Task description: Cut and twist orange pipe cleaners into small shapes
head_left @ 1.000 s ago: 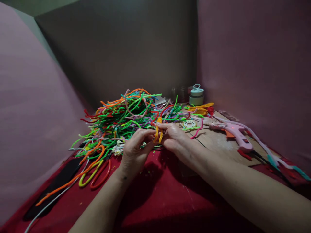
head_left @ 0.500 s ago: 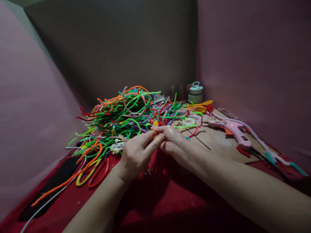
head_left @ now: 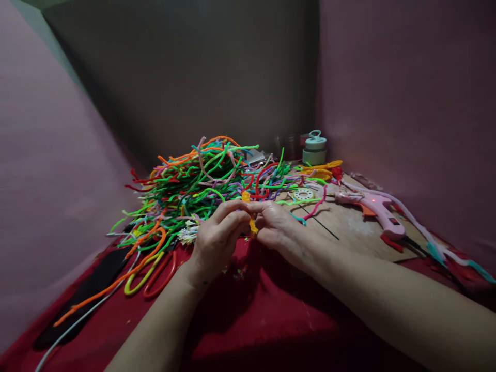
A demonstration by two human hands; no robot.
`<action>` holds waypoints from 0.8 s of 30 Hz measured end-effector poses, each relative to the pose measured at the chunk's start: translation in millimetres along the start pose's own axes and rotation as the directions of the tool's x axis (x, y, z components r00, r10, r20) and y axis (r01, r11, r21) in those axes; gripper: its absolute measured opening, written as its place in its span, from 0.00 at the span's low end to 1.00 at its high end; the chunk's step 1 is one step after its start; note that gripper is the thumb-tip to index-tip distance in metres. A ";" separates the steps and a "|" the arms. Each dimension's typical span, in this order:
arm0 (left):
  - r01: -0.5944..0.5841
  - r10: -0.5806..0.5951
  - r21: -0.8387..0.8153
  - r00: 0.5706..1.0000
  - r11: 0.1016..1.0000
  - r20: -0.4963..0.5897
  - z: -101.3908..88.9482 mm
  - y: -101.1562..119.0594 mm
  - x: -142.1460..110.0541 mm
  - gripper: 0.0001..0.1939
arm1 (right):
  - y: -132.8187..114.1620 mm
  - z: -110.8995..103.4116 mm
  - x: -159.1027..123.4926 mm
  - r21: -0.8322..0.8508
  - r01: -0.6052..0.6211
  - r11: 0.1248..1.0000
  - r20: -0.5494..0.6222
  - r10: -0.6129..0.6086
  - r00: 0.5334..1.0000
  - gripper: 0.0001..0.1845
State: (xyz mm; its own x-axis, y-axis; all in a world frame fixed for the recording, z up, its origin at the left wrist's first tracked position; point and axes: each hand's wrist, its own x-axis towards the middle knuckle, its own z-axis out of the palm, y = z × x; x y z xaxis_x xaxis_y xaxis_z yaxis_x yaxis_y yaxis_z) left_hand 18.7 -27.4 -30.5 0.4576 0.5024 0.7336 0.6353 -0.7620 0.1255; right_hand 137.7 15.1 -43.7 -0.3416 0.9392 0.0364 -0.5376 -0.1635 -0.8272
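Observation:
Between my two hands, just in front of a heap of pipe cleaners (head_left: 201,175), is a small bent piece of yellow-orange pipe cleaner (head_left: 253,228). My left hand (head_left: 222,232) pinches it from the left, fingers curled. From the other side my right hand (head_left: 273,222) grips it with thumb and fingertips. The piece sticks out above and below the fingers; its middle is hidden. A bundle of white-tipped stems (head_left: 188,233) lies left of my left hand.
A pink glue gun (head_left: 377,209) with a lit red light lies on a wooden board (head_left: 356,232) at right. Behind stands a pale green jar (head_left: 314,150). Red-handled and yellow-handled loops (head_left: 134,289), a black flat object (head_left: 85,305) and a white cable (head_left: 77,323) lie left on red cloth.
My fingers have shifted their grip, and more of the yellow-orange piece now shows below them. The whole view has moved slightly; the heap and glue gun lie as before.

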 end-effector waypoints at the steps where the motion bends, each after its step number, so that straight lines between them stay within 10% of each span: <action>1: 0.005 -0.005 -0.007 1.000 1.000 0.008 -0.2 -0.1 -0.7 0.06 | -1.5 0.9 -1.5 0.019 -0.028 0.999 0.000 0.028 1.000 0.06; 9: 0.123 -0.138 -0.143 0.985 0.982 -0.103 -12.6 5.0 2.6 0.05 | -14.5 5.0 -15.4 0.146 -0.220 0.964 -0.012 0.224 0.974 0.07; 24: 0.144 -0.129 -0.206 0.988 0.968 0.085 -27.0 6.4 7.5 0.03 | -14.7 4.7 -17.9 -0.005 -0.071 0.997 0.088 0.071 0.994 0.04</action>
State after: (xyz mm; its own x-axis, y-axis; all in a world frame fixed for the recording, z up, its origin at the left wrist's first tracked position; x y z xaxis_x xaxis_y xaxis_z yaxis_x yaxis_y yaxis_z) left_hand 9.4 -39.5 -6.1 0.4230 0.6295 0.6517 0.5527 -0.7492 0.3650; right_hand 148.1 -0.8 -29.6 -0.4451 0.8951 0.0266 -0.5082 -0.2280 -0.8305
